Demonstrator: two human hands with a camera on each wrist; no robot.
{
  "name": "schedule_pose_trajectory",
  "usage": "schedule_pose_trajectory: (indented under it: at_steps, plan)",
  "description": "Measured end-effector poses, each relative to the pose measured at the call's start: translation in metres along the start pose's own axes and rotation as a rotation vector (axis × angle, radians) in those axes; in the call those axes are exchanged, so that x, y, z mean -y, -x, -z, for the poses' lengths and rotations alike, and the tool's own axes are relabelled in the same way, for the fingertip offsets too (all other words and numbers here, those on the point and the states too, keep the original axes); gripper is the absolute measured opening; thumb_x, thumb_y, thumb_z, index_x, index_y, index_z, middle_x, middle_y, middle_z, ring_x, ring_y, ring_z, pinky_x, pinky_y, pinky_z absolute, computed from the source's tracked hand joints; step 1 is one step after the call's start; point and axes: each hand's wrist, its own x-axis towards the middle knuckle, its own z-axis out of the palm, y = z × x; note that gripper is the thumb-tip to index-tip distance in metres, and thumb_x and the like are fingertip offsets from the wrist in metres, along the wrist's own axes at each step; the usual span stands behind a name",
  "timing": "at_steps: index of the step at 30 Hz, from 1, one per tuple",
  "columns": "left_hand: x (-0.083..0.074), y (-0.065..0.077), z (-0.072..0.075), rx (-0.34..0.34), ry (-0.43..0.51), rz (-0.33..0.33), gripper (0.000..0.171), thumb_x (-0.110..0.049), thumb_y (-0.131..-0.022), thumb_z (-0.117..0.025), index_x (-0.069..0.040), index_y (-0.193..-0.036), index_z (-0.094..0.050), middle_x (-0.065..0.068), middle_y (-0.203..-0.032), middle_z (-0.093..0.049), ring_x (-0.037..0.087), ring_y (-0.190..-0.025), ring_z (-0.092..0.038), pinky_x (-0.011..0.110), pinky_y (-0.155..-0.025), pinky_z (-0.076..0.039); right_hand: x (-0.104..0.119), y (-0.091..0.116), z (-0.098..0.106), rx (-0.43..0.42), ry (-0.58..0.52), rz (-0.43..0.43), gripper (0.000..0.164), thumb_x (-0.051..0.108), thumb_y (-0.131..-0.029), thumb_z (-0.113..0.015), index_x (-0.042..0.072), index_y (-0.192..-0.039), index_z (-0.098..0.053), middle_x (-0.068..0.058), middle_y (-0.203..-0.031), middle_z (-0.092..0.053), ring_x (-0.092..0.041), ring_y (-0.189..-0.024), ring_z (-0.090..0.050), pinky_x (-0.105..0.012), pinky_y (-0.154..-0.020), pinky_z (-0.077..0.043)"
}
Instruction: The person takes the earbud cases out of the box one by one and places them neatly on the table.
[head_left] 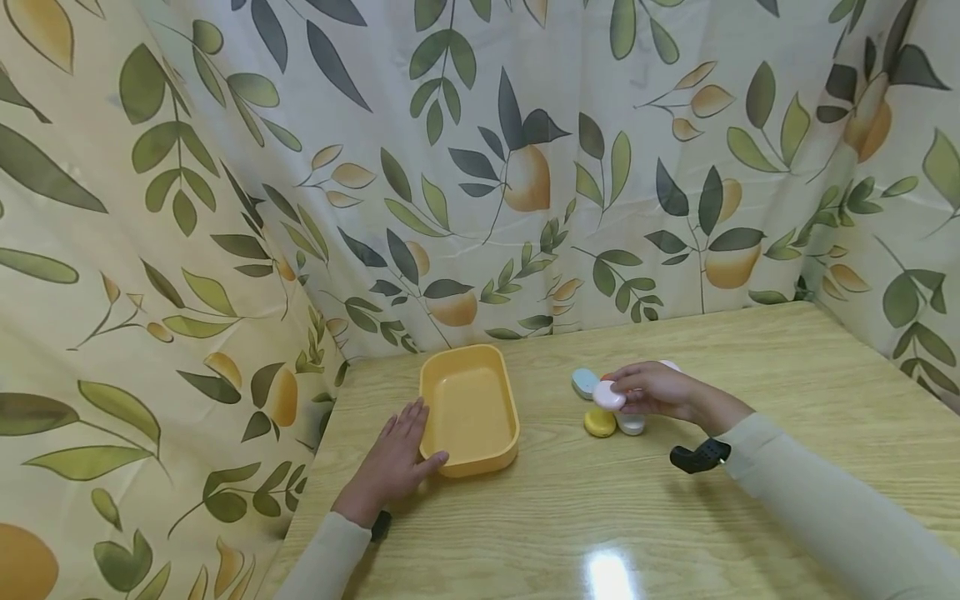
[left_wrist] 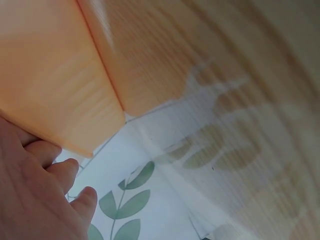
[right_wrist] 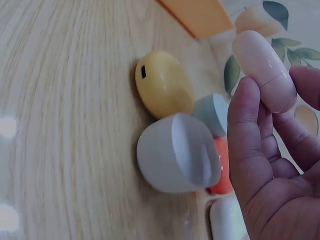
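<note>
My right hand pinches a glossy pink rounded case, like an earbud case, between thumb and fingertips. It is held above a cluster of similar cases. In the right wrist view the pink case shows a seam across it. Below lie a yellow case with a small dark port, a whitish case, a light blue case and a red one, partly hidden. My left hand rests against the left side of a yellow-orange tray, fingers extended along it and thumb near its front corner.
Another white case lies partly hidden by the right hand. A wooden table carries everything. A curtain printed with leaves and fruit hangs along the table's back and left. Dark straps hang beneath the wrists.
</note>
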Motion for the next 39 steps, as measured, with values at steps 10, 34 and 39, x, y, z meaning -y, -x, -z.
schedule_pose_trajectory:
  at_steps: [10, 34, 39]
  plan:
    - [-0.001, 0.000, 0.001, 0.002, 0.007, 0.005, 0.094, -0.071, -0.094, -0.033, -0.002, -0.155, -0.017, 0.005, -0.162, -0.009, 0.019, -0.147, -0.006, 0.045, -0.117, -0.008, -0.009, 0.008, 0.012, -0.004, -0.030, -0.002, 0.018, 0.006, -0.096, -0.058, -0.004, -0.110, -0.058, -0.012, -0.099, -0.060, -0.016, -0.084, -0.063, -0.032, -0.077, -0.056]
    - [0.000, -0.001, 0.000, 0.003, 0.007, 0.010, 0.094, -0.072, -0.093, -0.032, -0.002, -0.155, -0.017, 0.005, -0.162, -0.009, 0.018, -0.147, -0.006, 0.044, -0.117, -0.008, -0.022, 0.030, 0.034, -0.041, -0.026, -0.036, 0.026, 0.007, -0.098, -0.054, -0.005, -0.121, -0.056, -0.009, -0.100, -0.062, -0.016, -0.087, -0.063, -0.033, -0.081, -0.055]
    - [0.000, -0.001, 0.000, 0.006, 0.005, 0.013, 0.095, -0.072, -0.093, -0.031, -0.003, -0.155, -0.016, 0.005, -0.162, -0.009, 0.018, -0.147, -0.005, 0.044, -0.117, -0.007, -0.026, 0.033, 0.038, -0.046, -0.042, -0.033, 0.025, 0.008, -0.099, -0.053, -0.004, -0.120, -0.056, -0.008, -0.101, -0.063, -0.017, -0.089, -0.064, -0.035, -0.083, -0.055]
